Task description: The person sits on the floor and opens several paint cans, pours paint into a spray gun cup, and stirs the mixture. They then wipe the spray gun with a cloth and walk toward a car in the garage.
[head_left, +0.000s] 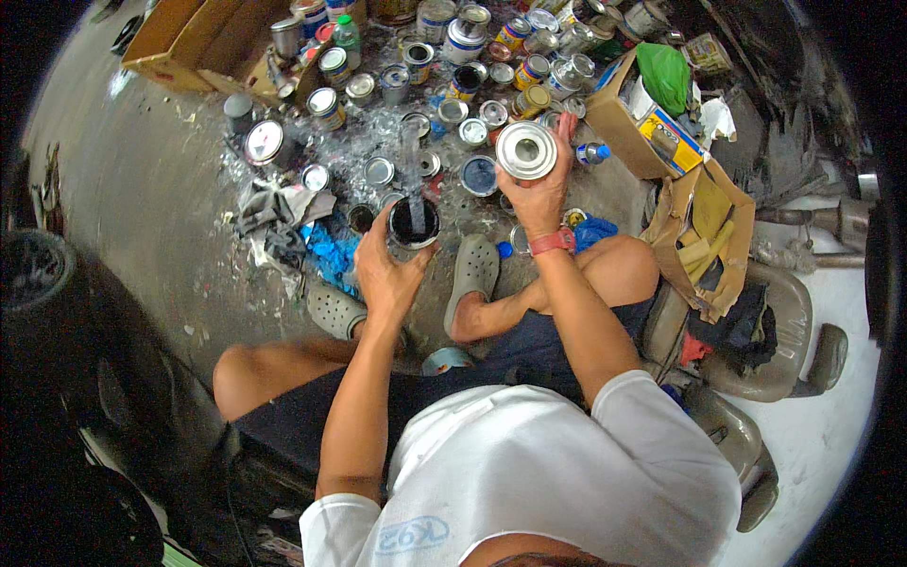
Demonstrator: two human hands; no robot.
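My left hand (389, 279) is wrapped round an open paint can (414, 247) with black paint inside. A flat grey stick (412, 170) stands in that can, its upper end leaning away from me. Higher up and to the right, my right hand (540, 206) grips a second paint can (525, 152), which has a round silver lid on top. The two cans are apart from each other. On the floor between them, a little farther off, sits a can with a dark blue-grey top (479, 176).
Many paint cans (463, 42) crowd the floor ahead. Cardboard boxes stand at the far left (175, 47) and right (619, 142). Crumpled rags (274, 213) and blue plastic (331, 255) lie left. A small blue-capped bottle (593, 153) and brown plastic chairs (779, 331) are on the right.
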